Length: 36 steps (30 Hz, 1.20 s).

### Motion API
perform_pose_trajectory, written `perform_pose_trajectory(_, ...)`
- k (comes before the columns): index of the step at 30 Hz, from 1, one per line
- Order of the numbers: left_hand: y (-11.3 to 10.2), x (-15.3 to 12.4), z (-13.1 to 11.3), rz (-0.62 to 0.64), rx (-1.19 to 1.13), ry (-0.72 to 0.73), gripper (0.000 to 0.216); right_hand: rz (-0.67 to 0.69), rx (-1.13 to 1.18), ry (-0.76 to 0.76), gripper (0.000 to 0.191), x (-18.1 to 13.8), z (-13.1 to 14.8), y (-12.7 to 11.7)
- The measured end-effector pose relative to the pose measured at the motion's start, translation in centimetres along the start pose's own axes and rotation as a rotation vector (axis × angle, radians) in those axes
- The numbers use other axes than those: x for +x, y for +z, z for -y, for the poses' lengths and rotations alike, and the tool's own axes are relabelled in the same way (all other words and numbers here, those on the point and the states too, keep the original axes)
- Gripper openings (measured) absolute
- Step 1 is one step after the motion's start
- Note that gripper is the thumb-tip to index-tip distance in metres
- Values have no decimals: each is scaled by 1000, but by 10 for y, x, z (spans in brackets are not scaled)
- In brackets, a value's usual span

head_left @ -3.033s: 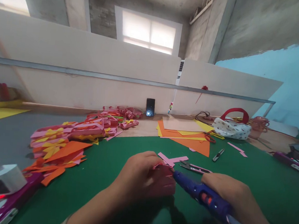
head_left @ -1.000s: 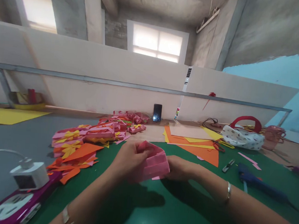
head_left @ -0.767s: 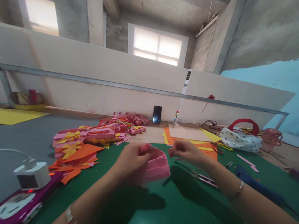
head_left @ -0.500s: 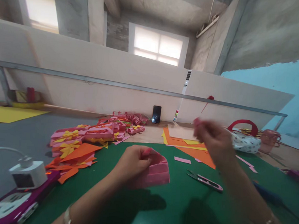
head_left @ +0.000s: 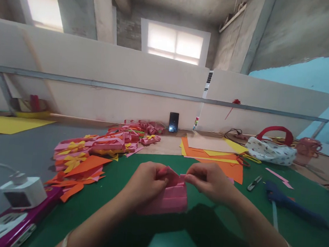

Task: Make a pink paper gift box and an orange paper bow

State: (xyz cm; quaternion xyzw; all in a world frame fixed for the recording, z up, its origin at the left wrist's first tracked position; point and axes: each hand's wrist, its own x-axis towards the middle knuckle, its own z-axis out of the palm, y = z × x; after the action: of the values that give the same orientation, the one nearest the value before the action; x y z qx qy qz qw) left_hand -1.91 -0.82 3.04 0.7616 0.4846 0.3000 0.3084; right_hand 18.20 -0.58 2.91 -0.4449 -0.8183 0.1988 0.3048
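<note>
Between my hands, just above the green mat (head_left: 112, 196), is a folded piece of pink paper (head_left: 175, 199) with creases across it. My left hand (head_left: 148, 179) is closed on its left side, thumb on top. With thumb and fingertips pinched together, my right hand (head_left: 209, 181) meets the paper's upper right corner. Whether a separate small strip is in that pinch I cannot make out. Right of my right hand lies a blue glue gun (head_left: 286, 201) with a pale glue stick, and near it the end of the thread snips (head_left: 254, 183).
Pink and orange paper pieces with yellow flowers (head_left: 90, 147) are heaped at left. Orange sheets (head_left: 229, 170) lie behind my right hand. A phone (head_left: 173, 122) stands at the back, a white patterned basket (head_left: 271, 151) at right. A purple power strip (head_left: 40, 208) sits front left.
My right hand has come down and left from above the orange sheets to the pink paper's corner. My left hand still holds the paper in nearly the same place.
</note>
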Motion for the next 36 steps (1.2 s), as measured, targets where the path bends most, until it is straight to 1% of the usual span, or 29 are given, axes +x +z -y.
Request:
perform_pose_trajectory(4,2,-1,-2,-17,33,11,28,18,-38,8,22,-1,2,3)
perform_pose_trajectory(8,4,-2,-1,-28,76,27,27,38,-129,16,25,-1,4,5)
perform_pose_trajectory(11,7,-1,1,-31,99,49,28,45,-183,44,20,-1,2,5)
perform_pose_trajectory(14,10,-1,3,-46,128,85,27,98,-177,79,13,-1,2,5)
perform_pose_trajectory(17,12,-1,5,-64,165,111,28,133,-167,77,13,0,3,5)
perform_pose_trajectory(24,11,-2,1,-68,162,109,29,83,-198,27,16,1,4,7)
perform_pose_trajectory(27,11,-1,0,-71,147,105,28,78,-165,26,15,2,3,8)
perform_pose_trajectory(31,13,-1,1,-85,109,132,26,80,-49,26,13,2,0,10)
perform_pose_trajectory(36,16,-1,3,-85,144,141,27,68,14,47,11,2,-1,13)
